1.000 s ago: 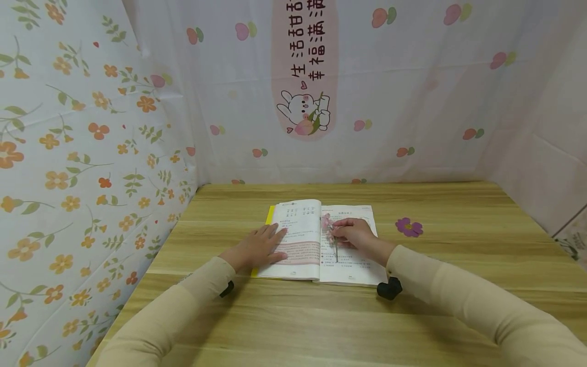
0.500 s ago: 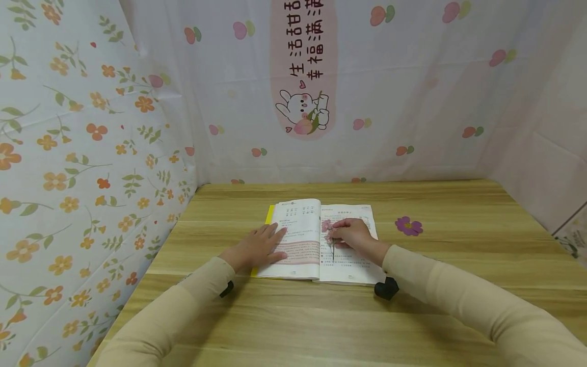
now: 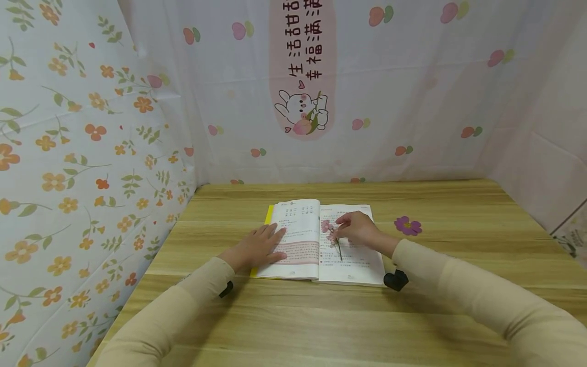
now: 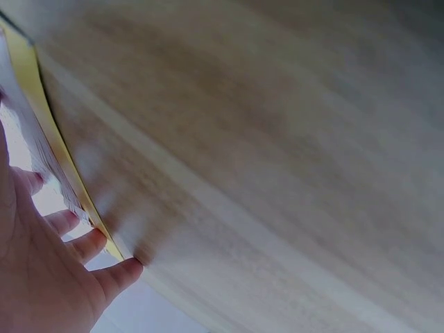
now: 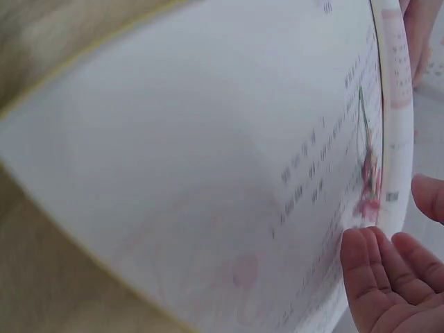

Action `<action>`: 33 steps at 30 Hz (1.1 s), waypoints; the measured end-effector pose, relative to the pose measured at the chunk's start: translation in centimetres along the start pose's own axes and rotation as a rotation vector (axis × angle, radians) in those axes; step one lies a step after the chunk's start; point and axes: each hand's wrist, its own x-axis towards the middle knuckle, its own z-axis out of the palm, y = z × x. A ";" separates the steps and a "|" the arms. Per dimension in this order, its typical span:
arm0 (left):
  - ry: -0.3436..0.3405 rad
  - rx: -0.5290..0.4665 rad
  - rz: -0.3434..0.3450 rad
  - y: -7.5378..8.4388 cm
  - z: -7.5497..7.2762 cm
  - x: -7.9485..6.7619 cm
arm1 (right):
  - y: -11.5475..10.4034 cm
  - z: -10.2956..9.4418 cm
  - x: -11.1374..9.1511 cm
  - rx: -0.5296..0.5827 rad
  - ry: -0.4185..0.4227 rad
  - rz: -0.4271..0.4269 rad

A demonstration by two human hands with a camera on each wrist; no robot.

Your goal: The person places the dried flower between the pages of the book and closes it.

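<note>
An open book [image 3: 293, 214] with printed pages and a yellow cover edge lies on the table. Across its right page, near the spine, rests a pressed pink flower sprig [image 3: 331, 232] with a thin stem. My right hand [image 3: 359, 229] hovers just right of the sprig; in the right wrist view the thumb [image 5: 430, 198] stands apart from the fingers, and nothing shows between them. My left hand [image 3: 261, 247] lies spread on the left page. In the left wrist view its fingertips reach along the book's yellow edge [image 4: 62, 152].
A flat purple flower [image 3: 408, 226] lies on the wooden table [image 3: 293, 321], right of the book. Behind the table hangs a patterned curtain [image 3: 390, 102], with a floral one [image 3: 91, 178] at the left.
My right hand has let go of the pink flower sprig and drawn slightly right and up. The sprig now lies on the page, its stem slanting right. The left hand stays put.
</note>
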 end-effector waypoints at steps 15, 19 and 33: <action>-0.013 0.002 0.003 0.1 -0.2 -0.1 | 2.9 -3.7 2.3 -0.354 0.014 -0.235; -0.006 -0.001 0.008 0.2 -0.4 -0.2 | 4.2 -4.5 3.2 -0.424 0.002 -0.280; -0.003 0.022 0.006 0.1 -0.1 -0.1 | 6.4 -5.3 4.7 -0.622 -0.101 -0.274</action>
